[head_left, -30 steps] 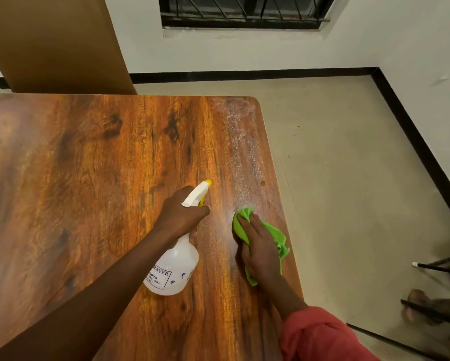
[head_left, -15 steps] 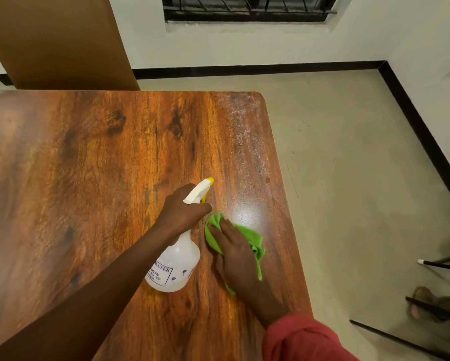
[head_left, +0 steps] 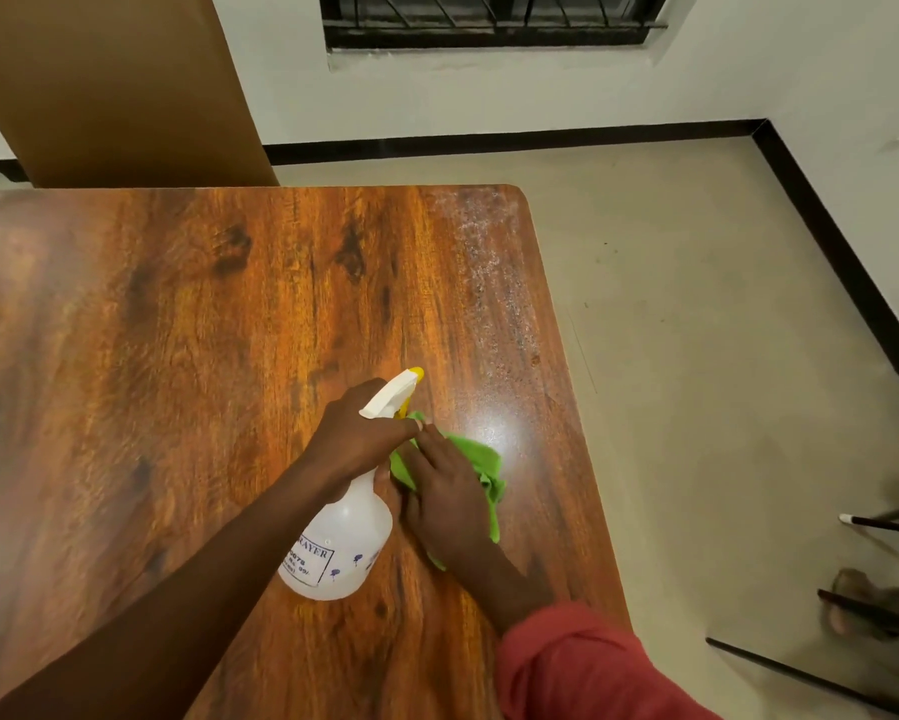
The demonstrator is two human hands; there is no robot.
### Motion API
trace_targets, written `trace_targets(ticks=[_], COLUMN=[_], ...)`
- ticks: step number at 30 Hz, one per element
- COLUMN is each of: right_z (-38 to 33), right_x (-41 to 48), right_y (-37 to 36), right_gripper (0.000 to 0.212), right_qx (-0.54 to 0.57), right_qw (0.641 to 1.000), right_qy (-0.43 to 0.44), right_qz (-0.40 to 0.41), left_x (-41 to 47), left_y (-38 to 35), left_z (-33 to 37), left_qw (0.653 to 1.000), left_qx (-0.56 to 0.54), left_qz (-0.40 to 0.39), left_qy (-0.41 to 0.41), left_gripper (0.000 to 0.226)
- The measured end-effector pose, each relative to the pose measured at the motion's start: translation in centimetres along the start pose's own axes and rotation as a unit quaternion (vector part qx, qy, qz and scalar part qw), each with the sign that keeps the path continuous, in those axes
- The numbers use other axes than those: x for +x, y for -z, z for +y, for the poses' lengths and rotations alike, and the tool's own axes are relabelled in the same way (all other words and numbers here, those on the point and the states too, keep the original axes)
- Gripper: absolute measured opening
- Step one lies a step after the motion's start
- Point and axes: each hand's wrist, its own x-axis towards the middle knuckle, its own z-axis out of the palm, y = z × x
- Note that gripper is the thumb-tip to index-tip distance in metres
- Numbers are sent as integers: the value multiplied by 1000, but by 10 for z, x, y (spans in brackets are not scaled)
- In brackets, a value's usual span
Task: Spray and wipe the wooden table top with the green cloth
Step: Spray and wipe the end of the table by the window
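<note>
Right hand (head_left: 447,501) flat, pressing crumpled green cloth (head_left: 481,459) on wooden table top (head_left: 177,330) | left hand (head_left: 359,433) grips translucent white spray bottle (head_left: 343,548) at its 9 o'clock | risk: collision tips bottle

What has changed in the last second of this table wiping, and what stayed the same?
The right hand slid the green cloth leftward across the wooden table top, from near the right edge to right beside the spray bottle. The left hand kept gripping the bottle's neck in much the same spot; the spray droplets along the far right edge remain unwiped.
</note>
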Motion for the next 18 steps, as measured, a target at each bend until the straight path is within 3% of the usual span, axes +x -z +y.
trace_targets(ticks=[3, 7, 14, 18], right_z=[24, 64, 75, 108], right_x=[-12, 8, -22, 7], right_y=[17, 49, 60, 78], right_gripper=[51, 64, 63, 68], right_qx=[-23, -16, -22, -3], right_qw=[999, 972, 972, 942], right_qy=[-12, -203, -208, -297], right_qz=[37, 121, 105, 155], left_x=[4, 7, 4, 9], left_y=[-2, -4, -10, -8], left_z=[6, 11, 1, 0], left_qw=[1000, 1000, 1000, 1000], left_qx=[3, 12, -1, 11], left_qz=[-1, -12, -30, -24], left_qy=[-5, -9, -3, -2], left_gripper=[37, 30, 29, 44])
